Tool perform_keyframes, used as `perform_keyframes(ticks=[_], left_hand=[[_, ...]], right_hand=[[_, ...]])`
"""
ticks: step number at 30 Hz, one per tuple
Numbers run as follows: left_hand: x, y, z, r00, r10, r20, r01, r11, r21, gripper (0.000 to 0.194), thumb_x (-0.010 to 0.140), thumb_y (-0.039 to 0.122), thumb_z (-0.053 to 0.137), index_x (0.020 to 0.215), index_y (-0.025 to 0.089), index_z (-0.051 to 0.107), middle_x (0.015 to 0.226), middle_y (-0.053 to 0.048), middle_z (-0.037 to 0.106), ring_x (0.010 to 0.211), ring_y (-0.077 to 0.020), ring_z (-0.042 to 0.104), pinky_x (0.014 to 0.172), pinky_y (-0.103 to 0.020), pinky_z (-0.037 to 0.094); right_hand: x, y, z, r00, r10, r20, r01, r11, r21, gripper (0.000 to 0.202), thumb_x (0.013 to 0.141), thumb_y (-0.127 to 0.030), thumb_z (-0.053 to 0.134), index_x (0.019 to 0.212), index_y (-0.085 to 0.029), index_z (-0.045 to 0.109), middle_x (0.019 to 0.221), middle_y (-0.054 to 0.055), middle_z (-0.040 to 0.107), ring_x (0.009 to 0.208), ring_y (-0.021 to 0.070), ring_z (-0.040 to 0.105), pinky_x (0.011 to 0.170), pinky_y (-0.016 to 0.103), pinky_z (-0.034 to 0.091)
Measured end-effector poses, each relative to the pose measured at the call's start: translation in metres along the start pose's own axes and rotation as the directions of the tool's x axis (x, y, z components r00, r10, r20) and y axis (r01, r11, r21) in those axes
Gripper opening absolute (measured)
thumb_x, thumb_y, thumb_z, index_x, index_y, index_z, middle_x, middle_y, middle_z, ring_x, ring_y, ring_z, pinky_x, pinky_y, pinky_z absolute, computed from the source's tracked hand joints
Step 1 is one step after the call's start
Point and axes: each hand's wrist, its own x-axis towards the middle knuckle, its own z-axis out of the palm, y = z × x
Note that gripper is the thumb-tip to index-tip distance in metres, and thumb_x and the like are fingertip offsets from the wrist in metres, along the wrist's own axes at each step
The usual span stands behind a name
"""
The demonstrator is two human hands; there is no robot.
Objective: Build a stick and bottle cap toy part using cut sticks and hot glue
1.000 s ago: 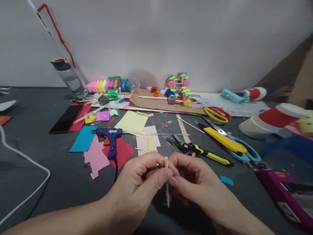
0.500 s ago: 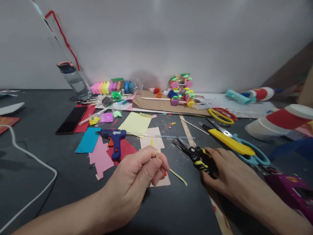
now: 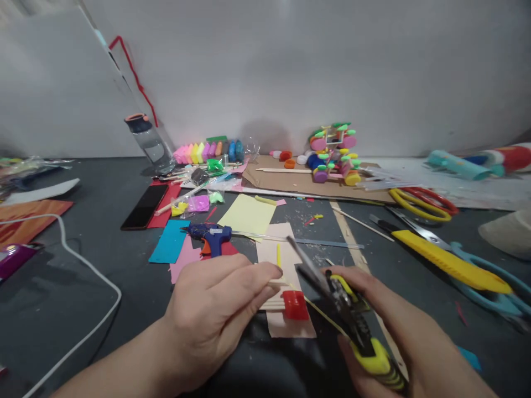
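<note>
My left hand (image 3: 219,315) is closed, thumb and forefinger pinching a thin wooden stick (image 3: 279,283) whose tip pokes out to the right. Just below are more pale sticks (image 3: 272,304) with a glossy red piece (image 3: 296,305) at their end, over a pale pink paper strip (image 3: 286,329); whether my lower fingers hold these too is hidden. My right hand (image 3: 398,320) grips black-and-yellow long-nose pliers (image 3: 346,309) by the handles. Their jaws are parted and point up and left, close to the stick tip but apart from it. A yellow paper strip (image 3: 279,255) lies behind the stick.
A blue glue gun (image 3: 213,235) with a long clear glue stick lies beyond my left hand. Yellow cutter (image 3: 450,260) and blue-handled scissors (image 3: 485,287) lie at right. Phone (image 3: 145,207), water bottle (image 3: 151,146), white cable (image 3: 89,265) are at left. A colourful wheeled model (image 3: 336,155) stands on cardboard.
My right hand has lifted the pliers off the table and brought them toward my left hand. My left hand has turned, and the sticks with the red piece now show more. The view swung left.
</note>
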Motion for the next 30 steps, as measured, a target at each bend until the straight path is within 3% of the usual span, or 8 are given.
perform_keyframes(ticks=[3,6,11,15,19,22,30], left_hand=[[0.002,0.001,-0.003,0.999,0.024,0.03,-0.025,0.999,0.032,0.025,0.103,0.017,0.046,0.095,0.013,0.07,0.069,-0.004,0.072,0.055,-0.0103,0.062,0.054,-0.019,0.047],[0.004,0.003,-0.002,0.998,0.03,0.049,-0.033,0.998,0.05,0.03,0.104,0.018,0.043,0.092,0.012,0.069,0.064,-0.003,0.069,0.052,-0.0097,0.059,0.051,-0.019,0.045],[0.005,0.005,0.004,0.996,0.018,0.087,-0.021,0.999,0.034,0.039,0.106,0.019,0.038,0.077,0.014,0.065,0.065,-0.004,0.069,0.048,-0.0094,0.057,0.048,-0.02,0.042],[0.004,0.005,0.006,0.996,0.033,0.089,-0.038,0.998,0.056,0.045,0.105,0.018,0.038,0.066,0.016,0.06,0.06,-0.003,0.067,0.047,-0.0104,0.057,0.046,-0.022,0.04],[0.001,0.004,0.004,0.996,0.022,0.088,-0.029,0.996,0.082,0.035,0.104,0.016,0.041,0.079,0.015,0.066,0.063,-0.003,0.069,0.05,-0.0112,0.061,0.046,-0.022,0.041],[0.001,0.003,0.003,0.996,0.026,0.082,-0.035,0.994,0.102,0.031,0.104,0.016,0.041,0.086,0.016,0.067,0.065,-0.003,0.071,0.05,-0.0119,0.062,0.046,-0.023,0.042],[0.0,0.005,0.007,0.994,0.066,0.083,-0.08,0.98,0.181,0.036,0.105,0.016,0.038,0.082,0.017,0.066,0.058,0.0,0.064,0.047,-0.0115,0.056,0.045,-0.024,0.037]], right_hand=[[0.001,-0.005,0.009,1.0,-0.01,0.012,0.009,0.997,0.08,0.051,0.079,-0.02,0.049,0.13,-0.025,0.044,0.11,0.007,0.069,0.094,0.0235,0.072,0.074,0.028,0.061],[0.001,-0.007,0.01,0.998,0.057,0.039,-0.06,0.996,0.072,0.043,0.084,-0.02,0.048,0.126,-0.025,0.045,0.103,0.006,0.068,0.09,0.0201,0.071,0.072,0.026,0.06],[-0.002,-0.005,0.01,0.997,0.032,0.067,-0.041,0.989,0.145,0.034,0.084,-0.02,0.045,0.118,-0.027,0.045,0.088,0.002,0.065,0.076,0.0144,0.07,0.06,0.019,0.056],[-0.005,-0.001,0.012,0.998,0.008,0.067,-0.021,0.982,0.185,0.036,0.085,-0.02,0.046,0.12,-0.028,0.045,0.093,0.002,0.068,0.079,0.0159,0.071,0.063,0.02,0.057],[-0.005,0.001,0.013,0.998,0.0,0.065,-0.015,0.975,0.22,0.05,0.077,-0.017,0.053,0.126,-0.027,0.046,0.102,0.005,0.071,0.085,0.0224,0.073,0.063,0.024,0.059],[-0.002,0.0,0.012,0.999,0.011,0.033,-0.018,0.978,0.208,0.047,0.078,-0.017,0.052,0.124,-0.026,0.048,0.102,0.005,0.072,0.084,0.0244,0.073,0.061,0.026,0.059],[-0.005,-0.005,0.008,0.999,-0.001,0.049,-0.003,0.996,0.093,0.035,0.087,-0.022,0.047,0.121,-0.027,0.046,0.097,0.003,0.073,0.078,0.0189,0.073,0.059,0.02,0.058]])
